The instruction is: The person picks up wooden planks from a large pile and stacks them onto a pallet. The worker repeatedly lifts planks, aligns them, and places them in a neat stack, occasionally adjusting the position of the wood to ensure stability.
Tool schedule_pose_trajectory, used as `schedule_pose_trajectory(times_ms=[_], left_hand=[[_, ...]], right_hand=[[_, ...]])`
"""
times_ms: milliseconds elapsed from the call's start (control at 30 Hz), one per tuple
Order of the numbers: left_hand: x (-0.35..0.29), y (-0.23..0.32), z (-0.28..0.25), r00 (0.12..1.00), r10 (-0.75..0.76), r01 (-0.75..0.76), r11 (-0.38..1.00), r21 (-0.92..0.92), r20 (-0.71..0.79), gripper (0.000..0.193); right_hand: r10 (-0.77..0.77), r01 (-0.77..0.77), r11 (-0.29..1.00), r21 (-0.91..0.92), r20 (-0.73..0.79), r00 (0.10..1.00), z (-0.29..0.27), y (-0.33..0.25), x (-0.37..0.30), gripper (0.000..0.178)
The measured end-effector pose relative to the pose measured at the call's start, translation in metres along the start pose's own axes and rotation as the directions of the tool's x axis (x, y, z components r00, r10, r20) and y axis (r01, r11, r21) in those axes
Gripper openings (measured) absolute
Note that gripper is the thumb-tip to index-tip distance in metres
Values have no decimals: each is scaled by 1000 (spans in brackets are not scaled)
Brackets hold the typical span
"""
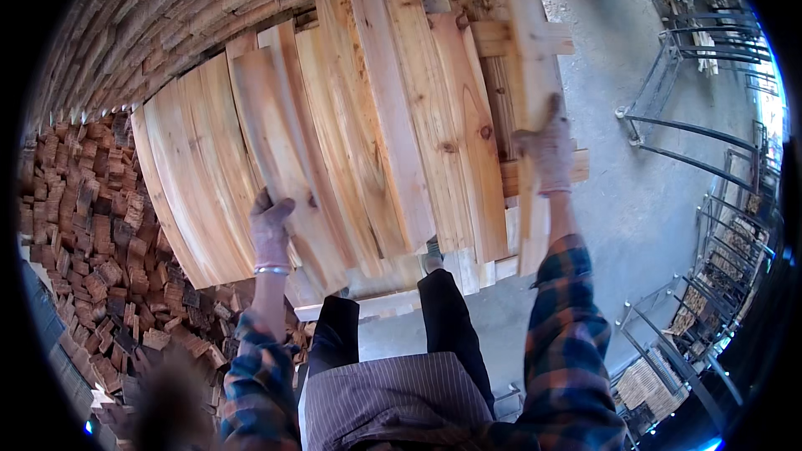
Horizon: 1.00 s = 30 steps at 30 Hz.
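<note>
Fingers (262, 200) of the left hand (271, 232) closed on the left edge of a long, flat, reddish-tan wooden board (286, 146), thumb over its upper face, nearer the lower end. Opposite, fingers of the right hand (549, 154) wrapped over a long, narrow, pale tan wooden board (532, 67), thumb toward its left side; finer detail lost to blur on both sides.

Counted: two hands, two boards held, one to each. Under the right-hand board, two light-brown wooden crosspieces (491, 38), one above the fingers, one just beside and below. Between the hands, several pale lengthwise planks (334, 117), too overlapped for a sure count; nearest the right hand, two orange-tan knotty planks (472, 108), side by side.

Left of the layer, a heap of rough reddish-brown wood blocks (109, 242), too many to count. Below, two dark-trousered legs (338, 326) and one grey pinstriped apron (393, 388). Off to the right, grey floor (601, 100) and dark metal racks (693, 125).
</note>
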<state>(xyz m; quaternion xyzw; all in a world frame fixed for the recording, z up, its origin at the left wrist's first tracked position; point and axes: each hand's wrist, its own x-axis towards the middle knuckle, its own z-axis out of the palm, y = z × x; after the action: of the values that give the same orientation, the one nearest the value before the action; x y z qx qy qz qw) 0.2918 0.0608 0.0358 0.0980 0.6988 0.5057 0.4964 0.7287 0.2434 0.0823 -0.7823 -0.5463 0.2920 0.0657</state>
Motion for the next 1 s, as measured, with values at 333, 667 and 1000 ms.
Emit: schedule_pose_trajectory(times_ms=[333, 667, 1000], left_hand=[[9, 7, -3, 990, -135, 133, 990, 51, 40, 42], [8, 10, 5, 984, -165, 161, 985, 58, 60, 43], [25, -6, -13, 984, -168, 159, 979, 127, 60, 37]], right_hand=[[2, 10, 996, -91, 131, 991, 14, 19, 29, 104], [-144, 102, 923, -371, -89, 986, 16, 59, 33, 63], [-197, 247, 910, -334, 174, 965, 123, -161, -78, 84]])
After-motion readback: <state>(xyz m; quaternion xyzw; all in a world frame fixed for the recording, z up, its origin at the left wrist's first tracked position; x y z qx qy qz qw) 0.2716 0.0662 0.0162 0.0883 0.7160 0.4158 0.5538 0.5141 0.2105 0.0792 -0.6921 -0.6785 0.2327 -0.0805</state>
